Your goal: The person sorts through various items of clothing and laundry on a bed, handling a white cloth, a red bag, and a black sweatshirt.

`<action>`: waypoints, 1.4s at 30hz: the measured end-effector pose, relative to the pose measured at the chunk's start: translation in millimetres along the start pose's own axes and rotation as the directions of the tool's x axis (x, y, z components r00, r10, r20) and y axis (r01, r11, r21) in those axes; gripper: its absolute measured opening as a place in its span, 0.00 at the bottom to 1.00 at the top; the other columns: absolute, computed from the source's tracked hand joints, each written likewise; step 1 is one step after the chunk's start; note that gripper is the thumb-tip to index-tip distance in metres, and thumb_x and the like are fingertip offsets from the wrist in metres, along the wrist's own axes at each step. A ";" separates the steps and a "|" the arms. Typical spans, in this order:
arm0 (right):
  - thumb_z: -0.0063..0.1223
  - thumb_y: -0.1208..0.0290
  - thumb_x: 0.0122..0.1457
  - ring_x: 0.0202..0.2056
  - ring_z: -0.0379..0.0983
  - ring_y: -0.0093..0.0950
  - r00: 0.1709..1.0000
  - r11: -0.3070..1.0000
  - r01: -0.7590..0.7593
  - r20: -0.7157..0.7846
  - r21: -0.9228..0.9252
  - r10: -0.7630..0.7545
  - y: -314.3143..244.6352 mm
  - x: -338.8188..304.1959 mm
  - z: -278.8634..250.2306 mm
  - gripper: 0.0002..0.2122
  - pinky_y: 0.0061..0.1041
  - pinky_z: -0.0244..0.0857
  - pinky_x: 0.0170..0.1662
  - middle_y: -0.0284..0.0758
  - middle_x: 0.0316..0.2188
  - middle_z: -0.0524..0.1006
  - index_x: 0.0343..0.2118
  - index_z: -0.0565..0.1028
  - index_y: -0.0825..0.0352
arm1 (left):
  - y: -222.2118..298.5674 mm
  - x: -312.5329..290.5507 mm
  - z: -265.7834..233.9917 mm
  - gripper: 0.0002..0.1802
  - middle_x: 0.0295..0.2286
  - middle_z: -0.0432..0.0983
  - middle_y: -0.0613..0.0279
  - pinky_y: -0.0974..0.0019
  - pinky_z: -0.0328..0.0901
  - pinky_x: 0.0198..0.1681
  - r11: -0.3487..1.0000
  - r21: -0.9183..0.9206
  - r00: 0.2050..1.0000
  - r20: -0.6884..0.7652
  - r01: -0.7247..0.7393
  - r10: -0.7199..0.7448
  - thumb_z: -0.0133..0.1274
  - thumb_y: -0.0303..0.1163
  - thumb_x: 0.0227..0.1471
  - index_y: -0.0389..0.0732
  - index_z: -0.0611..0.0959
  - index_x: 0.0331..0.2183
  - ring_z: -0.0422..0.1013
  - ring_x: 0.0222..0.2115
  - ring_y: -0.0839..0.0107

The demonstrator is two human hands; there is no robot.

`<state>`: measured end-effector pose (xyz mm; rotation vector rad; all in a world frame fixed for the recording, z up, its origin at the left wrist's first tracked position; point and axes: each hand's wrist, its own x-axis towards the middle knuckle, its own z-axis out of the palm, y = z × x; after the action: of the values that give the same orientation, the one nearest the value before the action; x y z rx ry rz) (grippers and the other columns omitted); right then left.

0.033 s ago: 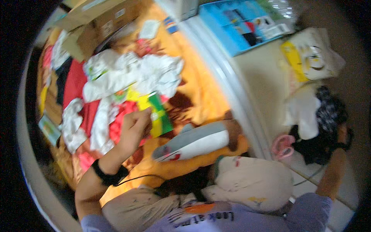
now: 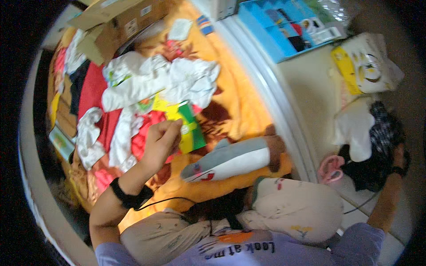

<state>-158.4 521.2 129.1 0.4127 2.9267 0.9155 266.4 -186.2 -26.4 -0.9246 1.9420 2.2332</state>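
Note:
My left hand [image 2: 163, 141] is closed at the edge of a flat green and yellow packet [image 2: 191, 128], with the fingers curled and the thumb side toward it. Under and beyond it lie crumpled white cloths [image 2: 137, 88] and red cloth [image 2: 151, 122]. At the far right, my right hand [image 2: 399, 156] reaches to a shiny black plastic bag [image 2: 385, 124]; its fingers are hidden by the bag and blur. Next to that bag are a white cloth or bag [image 2: 355, 128] and a pink loop-shaped thing [image 2: 331, 169].
A grey and white shark-like plush toy [image 2: 230, 160] rests on the orange blanket [image 2: 242, 104] before my knees. A metal rail [image 2: 266, 71] crosses the floor. Beyond stand a blue divided tray [image 2: 262, 35], a white and yellow package [image 2: 366, 64] and a cardboard box [image 2: 128, 26].
The whole view has shifted slightly, so everything sits a little farther right in the picture. Both hands keep about the same places beside the packet and the black bag.

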 end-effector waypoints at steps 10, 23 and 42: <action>0.49 0.76 0.49 0.48 0.63 0.30 0.492 0.286 0.826 -0.373 0.486 -0.786 -285.7 -189.9 -125.0 0.17 0.27 0.57 0.50 0.39 0.44 0.70 0.45 0.67 0.68 | -48.0 1.2 -1.6 0.19 0.23 0.71 0.60 0.70 0.65 0.27 0.923 0.372 0.930 0.364 -0.098 -0.048 0.56 0.36 0.43 0.35 0.70 0.36 0.71 0.25 0.71; 0.64 0.53 0.29 0.37 0.69 0.40 -0.594 -0.388 0.590 0.054 0.708 -0.803 -467.1 -388.1 -27.3 0.35 0.32 0.62 0.41 0.46 0.36 0.72 0.42 0.66 0.70 | -129.6 -24.9 -13.4 0.28 0.30 0.72 0.51 0.57 0.64 0.35 0.639 0.589 0.815 0.570 -0.496 0.107 0.60 0.42 0.32 0.42 0.74 0.39 0.69 0.32 0.54; 0.65 0.61 0.35 0.43 0.67 0.34 -0.082 0.094 0.144 0.107 0.985 -0.991 -483.2 -392.4 -129.7 0.35 0.33 0.59 0.47 0.42 0.41 0.70 0.47 0.63 0.70 | -37.7 11.7 -162.6 0.11 0.21 0.71 0.67 0.77 0.62 0.26 0.988 0.033 0.943 -0.294 -0.153 0.156 0.51 0.37 0.49 0.39 0.75 0.25 0.66 0.22 0.83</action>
<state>88.5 -36.4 -50.7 -0.6242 1.5965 -0.7305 337.6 -330.8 -71.5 -1.2080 2.2178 2.2749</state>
